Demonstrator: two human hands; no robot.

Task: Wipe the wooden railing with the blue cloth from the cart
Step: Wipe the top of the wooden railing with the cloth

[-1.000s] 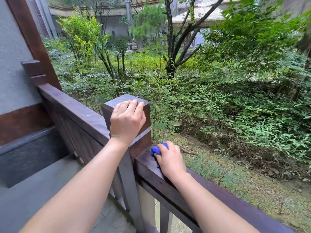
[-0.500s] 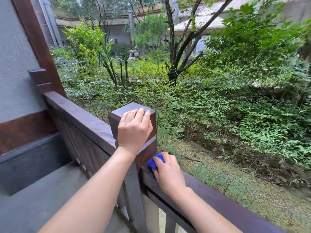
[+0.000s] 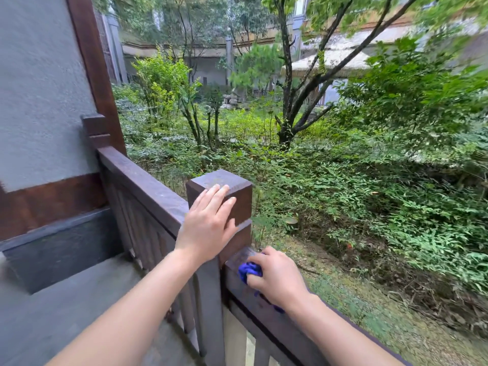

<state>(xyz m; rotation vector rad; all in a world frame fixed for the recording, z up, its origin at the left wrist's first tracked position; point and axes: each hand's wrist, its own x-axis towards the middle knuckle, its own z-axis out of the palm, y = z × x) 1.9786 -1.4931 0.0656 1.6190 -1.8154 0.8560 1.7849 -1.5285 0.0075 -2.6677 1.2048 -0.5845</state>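
Blue fabric, the blue cloth (image 3: 249,270), is bunched into a crumpled wad on the top face of the wooden railing (image 3: 266,310), at the rail end just beside the corner post (image 3: 224,182). The right hand (image 3: 278,282) covers most of the wad. Its fingers (image 3: 257,281) are curled round the cloth and press it down onto the rail. Cloth shows at the fingertips on the post side, and a small strip shows under the heel of the hand at the near edge of the rail.

The left hand (image 3: 208,225) lies flat against the near face of the post. Its fingers (image 3: 216,198) are straight and close together, with the tips just under the upper edge of the post cap. The thumb lies along the right corner of the post.

Materials and shapes:
- Railing: dark brown stained wood with a flat, broad top rail. A paler, dull patch lies between the cloth and the post.
- Post: square section with a flat, bevelled cap.
- Balusters (image 3: 184,299): slim vertical slats below the rail.
- Wall (image 3: 39,88): grey, rough render with dark wood trim.
- Floor (image 3: 52,320): grey and smooth.

Green shrubs (image 3: 343,194) and a dark-barked tree (image 3: 286,107) fill the ground beyond the far edge of the rail.
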